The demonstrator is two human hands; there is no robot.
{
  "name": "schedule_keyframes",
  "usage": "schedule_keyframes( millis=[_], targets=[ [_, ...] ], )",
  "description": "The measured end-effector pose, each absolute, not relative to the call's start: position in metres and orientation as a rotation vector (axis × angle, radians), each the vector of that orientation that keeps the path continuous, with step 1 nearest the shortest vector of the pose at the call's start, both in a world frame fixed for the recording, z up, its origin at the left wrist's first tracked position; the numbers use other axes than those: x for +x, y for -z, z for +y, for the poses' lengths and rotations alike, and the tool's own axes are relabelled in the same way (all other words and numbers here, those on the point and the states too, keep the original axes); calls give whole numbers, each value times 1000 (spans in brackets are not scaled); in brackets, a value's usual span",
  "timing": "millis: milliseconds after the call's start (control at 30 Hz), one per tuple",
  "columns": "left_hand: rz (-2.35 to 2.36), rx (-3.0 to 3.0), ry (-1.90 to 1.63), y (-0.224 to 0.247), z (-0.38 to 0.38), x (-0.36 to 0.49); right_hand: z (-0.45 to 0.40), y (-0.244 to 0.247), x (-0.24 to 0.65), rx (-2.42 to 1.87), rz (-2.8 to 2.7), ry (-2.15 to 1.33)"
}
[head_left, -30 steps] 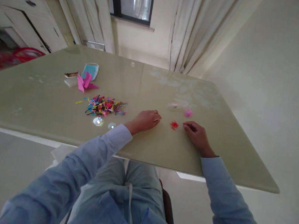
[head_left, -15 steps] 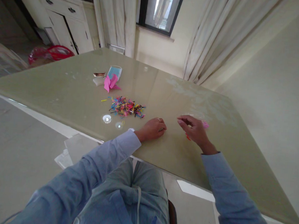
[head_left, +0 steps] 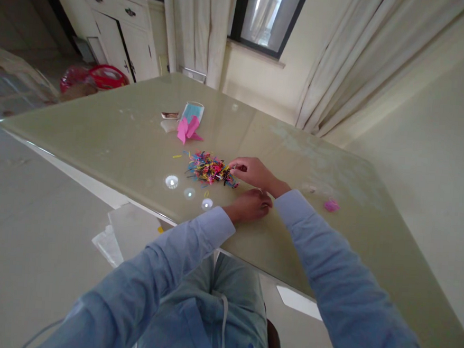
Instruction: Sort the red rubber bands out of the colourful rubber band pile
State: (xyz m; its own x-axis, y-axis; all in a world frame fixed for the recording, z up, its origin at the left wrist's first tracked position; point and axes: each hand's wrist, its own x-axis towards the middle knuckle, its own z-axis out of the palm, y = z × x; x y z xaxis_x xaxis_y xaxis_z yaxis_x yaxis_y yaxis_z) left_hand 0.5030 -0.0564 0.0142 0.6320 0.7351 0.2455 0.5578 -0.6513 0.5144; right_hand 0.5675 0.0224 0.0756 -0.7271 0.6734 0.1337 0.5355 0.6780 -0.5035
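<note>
A loose pile of small, thin, many-coloured bands [head_left: 208,168], looking like little rubber bands, lies on the glossy table. At the pile's right end is my right hand [head_left: 251,173], thumb and forefinger brought together at its edge; what is between the fingertips is too small to make out. My left hand [head_left: 251,204] rests on the table just nearer to me, below the right wrist, with its fingers curled in. Whatever it may hold is hidden. A ring shows on it. Off to the right of my right sleeve lies a small pink bunch [head_left: 331,205].
Behind the pile are a pink folded paper shape [head_left: 188,130], a blue face mask [head_left: 192,112], a small white packet [head_left: 169,125] and a small brown-and-white packet [head_left: 170,115]. The table's front edge [head_left: 134,205] runs before my lap. A red basket [head_left: 107,77] stands beyond the table.
My right hand has moved left, from beside the pink bunch to the pile's right end. My left hand stays curled on the table. The view has shifted slightly.
</note>
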Motion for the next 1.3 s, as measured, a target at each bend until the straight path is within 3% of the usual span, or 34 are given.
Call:
schedule_keyframes(
  millis=[267,767,1067,1300],
  targets=[
    [1039,2532,-588,-11,-57,505,32,-75,532,-957,-2922,-241],
    [1020,2586,-491,-7,-55,507,23,-73,530,-990,-2892,-108],
    [990,2486,-614,-14,-57,504,16,-97,557,-919,-2965,324],
    [986,2480,-593,-17,-56,503,25,-89,573,-998,-2840,12]
  ],
)
